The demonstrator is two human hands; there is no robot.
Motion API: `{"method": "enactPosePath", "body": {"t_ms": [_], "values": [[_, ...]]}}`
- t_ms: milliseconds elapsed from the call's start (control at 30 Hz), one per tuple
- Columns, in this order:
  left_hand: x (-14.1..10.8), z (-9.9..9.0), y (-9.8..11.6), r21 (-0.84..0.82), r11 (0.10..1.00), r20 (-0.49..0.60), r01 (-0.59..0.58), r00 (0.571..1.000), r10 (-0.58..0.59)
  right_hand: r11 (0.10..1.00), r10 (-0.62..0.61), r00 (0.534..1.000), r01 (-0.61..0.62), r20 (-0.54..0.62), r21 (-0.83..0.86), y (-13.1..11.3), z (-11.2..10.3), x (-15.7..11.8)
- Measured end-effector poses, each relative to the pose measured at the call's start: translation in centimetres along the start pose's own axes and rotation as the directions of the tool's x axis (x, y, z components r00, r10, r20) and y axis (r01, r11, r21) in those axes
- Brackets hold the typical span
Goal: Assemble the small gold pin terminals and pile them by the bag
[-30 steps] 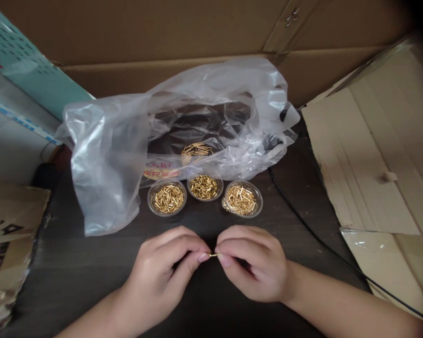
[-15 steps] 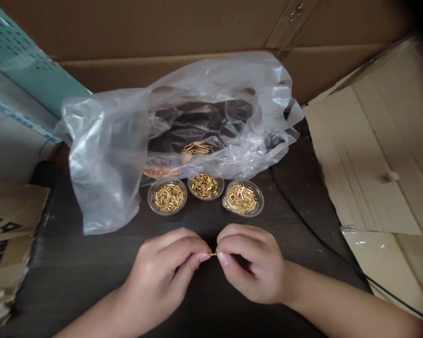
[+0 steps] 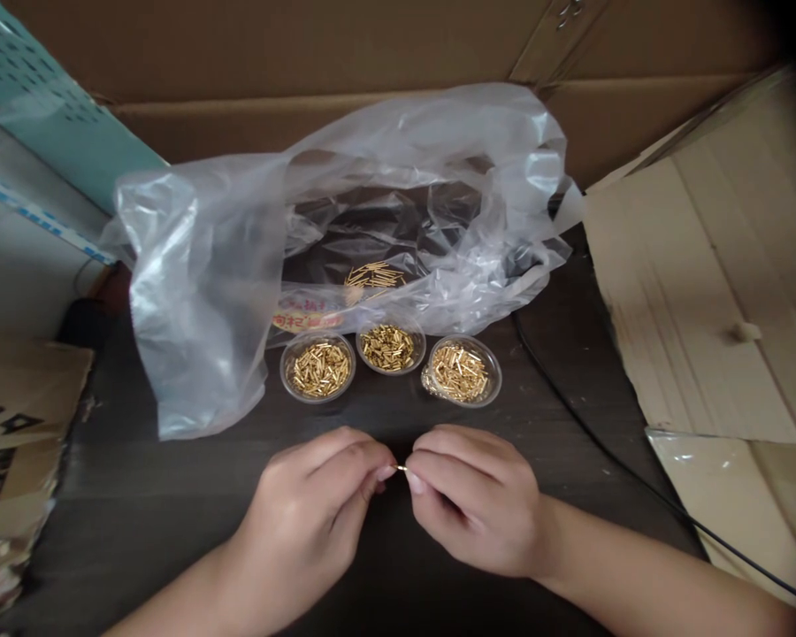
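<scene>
Dark wooden counter [image 3: 139,531] fills my view, and near its middle I see one tiny gold-coloured pin [image 3: 401,467], its long axis lying roughly level, left to right, between the hands. Left hand [image 3: 305,504] and right hand [image 3: 470,500] sit about equally near it, both curled almost shut, each pinching one end between thumb and fingertips; finer detail of the grip is too small to tell. Just ahead stand three clear plastic cups [image 3: 317,400] heaped with similar pins, with a loose bunch of pins [image 3: 375,277] behind them on a crumpled clear plastic bag [image 3: 199,301]. Cardboard sheets [image 3: 696,292] flank the counter, and a black cable [image 3: 603,433] runs along the right
</scene>
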State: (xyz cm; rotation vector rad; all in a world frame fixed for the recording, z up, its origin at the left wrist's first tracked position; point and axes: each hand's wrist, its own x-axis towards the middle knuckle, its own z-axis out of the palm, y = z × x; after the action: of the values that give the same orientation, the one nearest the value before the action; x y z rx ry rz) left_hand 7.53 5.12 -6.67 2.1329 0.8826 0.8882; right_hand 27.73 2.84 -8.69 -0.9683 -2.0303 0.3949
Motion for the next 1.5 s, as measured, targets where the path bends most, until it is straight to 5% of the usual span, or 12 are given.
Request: {"method": "enactPosePath", "body": {"t_ms": [200,400,833,1500], "values": [[0.0,0.0,0.5,-0.093,0.993,0.004,0.073,0.997,-0.073,0.999,-0.014,0.999,0.015,-0.031,0.035,-0.1,-0.2,0.2],[0.4,-0.3,0.3,-0.13,0.988,0.013,0.084,0.996,-0.083,0.927,0.174,0.982,-0.187,0.071,0.324,0.1,-0.3,1.1],[0.6,-0.3,0.5,-0.259,0.956,0.02,0.142,0.99,-0.141,0.818,0.25,0.958,-0.285,0.137,0.5,0.7,-0.4,1.1],[0.7,0.2,-0.8,-0.246,0.92,0.148,0.305,0.95,-0.276,0.871,0.225,0.958,-0.279,0.175,0.404,1.5,-0.2,1.3]]}}
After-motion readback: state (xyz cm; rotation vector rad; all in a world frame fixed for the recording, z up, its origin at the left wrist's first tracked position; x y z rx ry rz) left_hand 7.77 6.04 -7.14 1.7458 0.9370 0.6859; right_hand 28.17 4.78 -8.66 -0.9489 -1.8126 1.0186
